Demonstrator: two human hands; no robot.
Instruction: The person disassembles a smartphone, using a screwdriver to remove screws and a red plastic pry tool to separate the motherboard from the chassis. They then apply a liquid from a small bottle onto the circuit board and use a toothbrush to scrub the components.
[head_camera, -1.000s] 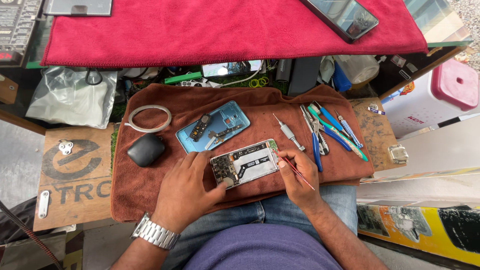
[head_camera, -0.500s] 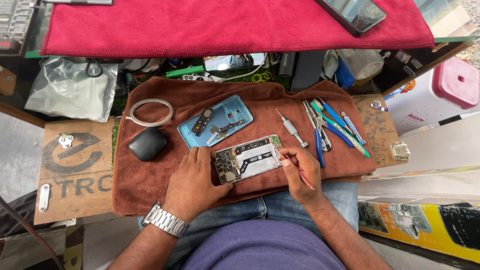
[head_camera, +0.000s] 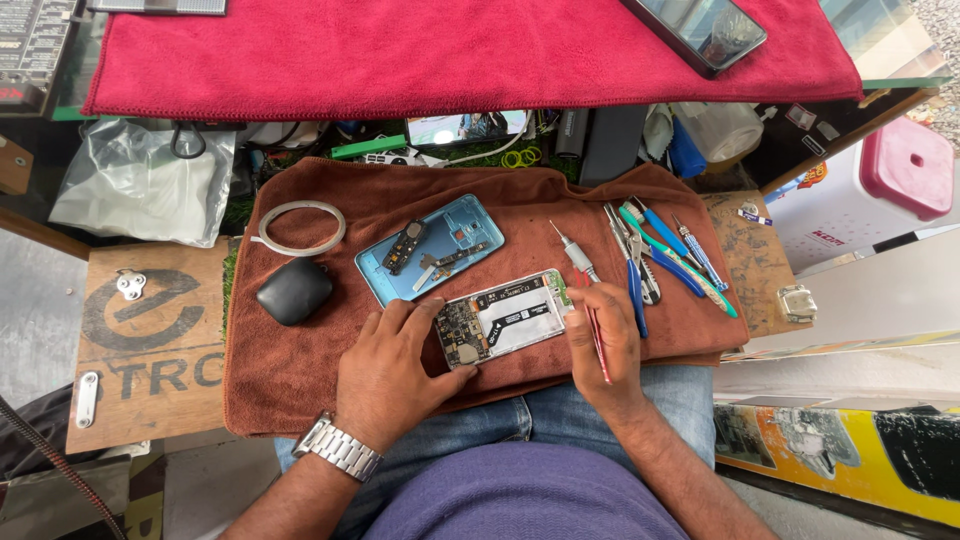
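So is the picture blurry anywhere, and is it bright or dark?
In the head view, soft daylight falls evenly on the brown towel, with faint shadows only. The opened phone under the left hand and right hand looks sharp. The dark phone on the red cloth shows glare. The shelf between the cloths is dim, and the edges bend slightly.
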